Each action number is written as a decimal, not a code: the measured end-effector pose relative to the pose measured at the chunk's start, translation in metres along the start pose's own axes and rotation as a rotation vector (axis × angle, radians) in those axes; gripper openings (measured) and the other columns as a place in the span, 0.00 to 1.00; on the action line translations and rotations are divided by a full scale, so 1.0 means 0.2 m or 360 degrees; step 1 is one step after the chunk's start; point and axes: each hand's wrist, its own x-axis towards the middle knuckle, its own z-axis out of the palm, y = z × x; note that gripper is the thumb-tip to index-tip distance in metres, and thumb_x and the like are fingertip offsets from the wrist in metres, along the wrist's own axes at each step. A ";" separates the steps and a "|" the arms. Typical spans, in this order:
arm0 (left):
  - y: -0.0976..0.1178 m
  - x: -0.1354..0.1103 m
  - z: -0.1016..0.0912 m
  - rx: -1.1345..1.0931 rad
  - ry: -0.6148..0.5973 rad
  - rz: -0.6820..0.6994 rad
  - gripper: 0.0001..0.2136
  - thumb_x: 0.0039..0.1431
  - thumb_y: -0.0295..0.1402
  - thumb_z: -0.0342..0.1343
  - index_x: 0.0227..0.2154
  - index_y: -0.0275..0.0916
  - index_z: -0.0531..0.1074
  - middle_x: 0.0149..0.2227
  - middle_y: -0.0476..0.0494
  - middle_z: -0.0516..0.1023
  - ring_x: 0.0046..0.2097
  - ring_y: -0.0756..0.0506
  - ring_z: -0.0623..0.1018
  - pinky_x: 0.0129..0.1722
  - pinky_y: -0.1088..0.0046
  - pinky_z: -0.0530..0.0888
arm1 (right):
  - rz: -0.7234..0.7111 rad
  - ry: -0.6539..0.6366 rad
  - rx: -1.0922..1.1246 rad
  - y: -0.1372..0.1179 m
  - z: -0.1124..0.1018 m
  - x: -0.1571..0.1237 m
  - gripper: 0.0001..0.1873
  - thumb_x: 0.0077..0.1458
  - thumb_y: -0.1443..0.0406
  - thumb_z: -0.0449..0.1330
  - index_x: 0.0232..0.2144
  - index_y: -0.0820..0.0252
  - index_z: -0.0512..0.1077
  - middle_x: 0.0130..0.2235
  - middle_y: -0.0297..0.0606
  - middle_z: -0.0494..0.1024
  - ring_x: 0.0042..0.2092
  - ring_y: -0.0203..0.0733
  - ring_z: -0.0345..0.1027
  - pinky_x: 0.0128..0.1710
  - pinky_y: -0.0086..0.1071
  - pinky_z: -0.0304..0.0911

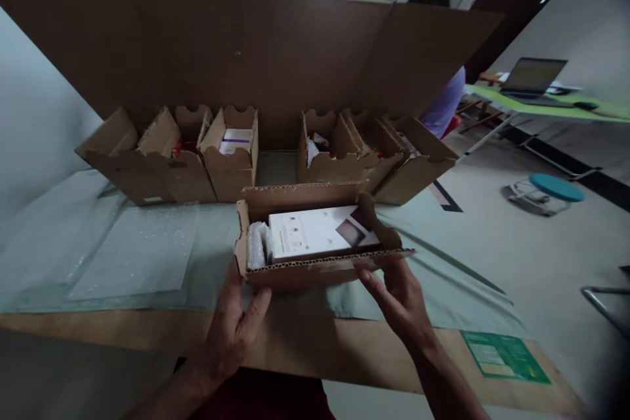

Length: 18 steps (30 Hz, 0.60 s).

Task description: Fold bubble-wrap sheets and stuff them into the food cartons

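Observation:
Both my hands grip an open cardboard box [305,275] in front of me, near the table's front edge. My left hand [236,321] is wrapped round its left end, thumb on the near wall. At the right end, my right hand [396,295] has its thumb on the near wall, with the other fingers mostly hidden behind the cardboard. Inside the box lies a white printed carton [315,231] with a dark picture on it. Beside that carton, at the left, is a bubble-wrapped item [256,244].
Several cardboard bins [231,167] stand behind, before a tall cardboard panel [236,52]. Bubble-wrap sheets [138,246] lie at left on the green cloth [216,275]. A green printed sheet [504,356] is at the front right. A person [445,105] sits behind the panel; a blue stool [556,188] stands right.

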 end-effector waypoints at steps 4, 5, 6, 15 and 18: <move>-0.01 -0.14 -0.01 0.0258 0.0227 0.0053 0.33 0.67 0.35 0.56 0.71 0.44 0.50 0.69 0.32 0.62 0.72 0.32 0.59 0.71 0.44 0.57 | -0.0169 -0.0391 0.0285 -0.04 0.12 0.31 0.31 0.60 0.47 0.64 0.60 0.53 0.69 0.61 0.46 0.75 0.62 0.57 0.67 0.62 0.52 0.62; -0.02 -0.18 -0.01 0.0345 0.0277 0.0080 0.35 0.67 0.34 0.56 0.72 0.44 0.48 0.70 0.32 0.59 0.73 0.32 0.57 0.71 0.44 0.57 | -0.0212 -0.0499 0.0386 -0.05 0.16 0.39 0.32 0.59 0.46 0.65 0.60 0.53 0.69 0.62 0.45 0.73 0.64 0.57 0.66 0.64 0.51 0.61; -0.02 -0.22 0.00 0.0436 0.0307 0.0116 0.36 0.66 0.33 0.56 0.73 0.44 0.47 0.72 0.32 0.56 0.73 0.32 0.56 0.71 0.44 0.58 | -0.0236 -0.0582 0.0484 -0.06 0.20 0.46 0.34 0.58 0.46 0.65 0.61 0.53 0.68 0.64 0.44 0.72 0.65 0.56 0.64 0.65 0.50 0.60; -0.08 -0.27 0.07 0.0772 0.0074 0.0562 0.38 0.63 0.24 0.51 0.74 0.45 0.45 0.76 0.35 0.46 0.74 0.33 0.56 0.64 0.51 0.71 | -0.0191 -0.0503 0.0472 -0.04 0.41 0.64 0.42 0.62 0.42 0.59 0.69 0.56 0.58 0.67 0.49 0.67 0.66 0.53 0.62 0.67 0.50 0.56; -0.09 -0.24 0.07 0.0796 0.0041 0.0522 0.36 0.63 0.24 0.51 0.72 0.48 0.51 0.75 0.36 0.51 0.72 0.33 0.62 0.62 0.53 0.74 | -0.0168 -0.0410 0.0351 -0.04 0.43 0.60 0.41 0.63 0.41 0.56 0.68 0.58 0.61 0.66 0.50 0.68 0.65 0.54 0.64 0.66 0.51 0.57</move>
